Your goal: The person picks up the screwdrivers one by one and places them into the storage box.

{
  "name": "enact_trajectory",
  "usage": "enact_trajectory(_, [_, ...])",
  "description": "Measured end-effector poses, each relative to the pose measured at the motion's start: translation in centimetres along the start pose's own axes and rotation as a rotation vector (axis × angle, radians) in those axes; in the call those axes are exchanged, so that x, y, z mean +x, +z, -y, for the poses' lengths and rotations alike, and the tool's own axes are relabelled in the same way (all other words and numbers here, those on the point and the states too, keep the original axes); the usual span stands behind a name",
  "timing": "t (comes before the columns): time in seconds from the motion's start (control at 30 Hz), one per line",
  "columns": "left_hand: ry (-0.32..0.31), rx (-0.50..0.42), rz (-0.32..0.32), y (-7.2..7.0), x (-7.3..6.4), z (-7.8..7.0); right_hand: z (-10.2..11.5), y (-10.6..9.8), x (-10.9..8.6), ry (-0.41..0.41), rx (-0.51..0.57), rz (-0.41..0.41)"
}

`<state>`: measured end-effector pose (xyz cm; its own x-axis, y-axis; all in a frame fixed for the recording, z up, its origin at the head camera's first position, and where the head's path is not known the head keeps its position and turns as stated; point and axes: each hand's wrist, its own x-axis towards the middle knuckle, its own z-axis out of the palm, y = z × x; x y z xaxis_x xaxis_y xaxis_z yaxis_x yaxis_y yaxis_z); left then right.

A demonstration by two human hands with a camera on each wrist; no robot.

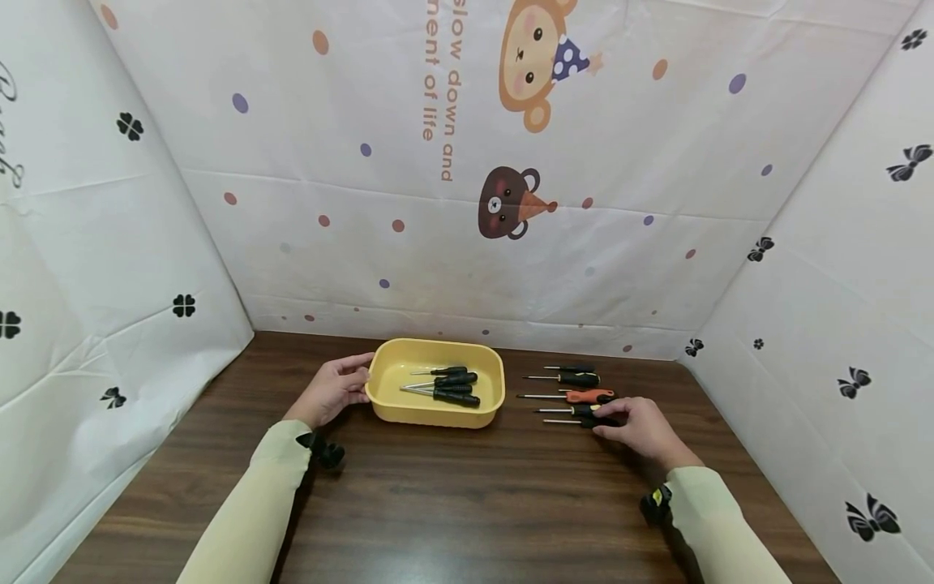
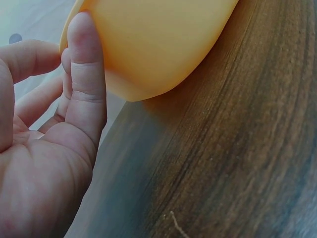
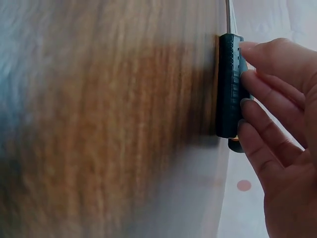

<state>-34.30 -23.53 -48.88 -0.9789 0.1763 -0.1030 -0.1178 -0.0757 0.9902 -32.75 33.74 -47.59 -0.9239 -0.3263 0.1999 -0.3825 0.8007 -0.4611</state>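
My left hand (image 1: 339,391) holds the left end of a yellow plastic box (image 1: 390,412), thumb and fingertips at its rim. Several black-handled screwdrivers (image 1: 456,379) lie inside the box. To the right, my right hand (image 1: 642,427) reaches down at the near end of a row of screwdrivers. Its bent fingertips pinch the black handle of the nearest screwdriver (image 3: 229,89), which lies level close over the table; the hand covers part of that handle. Just beyond it is a screwdriver (image 1: 569,410) with a black and yellow handle, close by the index finger.
Farther back in the row lie an orange-handled screwdriver (image 1: 587,396), a black and yellow one (image 1: 580,379) and a small black one (image 1: 578,368), shafts pointing left. The dark wooden table (image 1: 452,503) meets a printed white cloth wall (image 1: 438,268) behind and cloth at both sides.
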Motion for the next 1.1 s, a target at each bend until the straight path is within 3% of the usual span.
enact_trajectory(0.4, [0.007,0.005,0.013,0.05,-0.13,0.03,0.36,-0.15,0.31,-0.036,-0.093,0.043])
enact_trajectory(0.73, [0.008,0.013,0.005,0.07,-0.07,-0.06,0.43,-0.32,0.51,-0.069,-0.105,0.102])
enact_trajectory(1.1, [0.011,0.005,-0.008,0.21,-0.26,-0.16,0.64,-0.38,0.63,-0.034,-0.128,0.157])
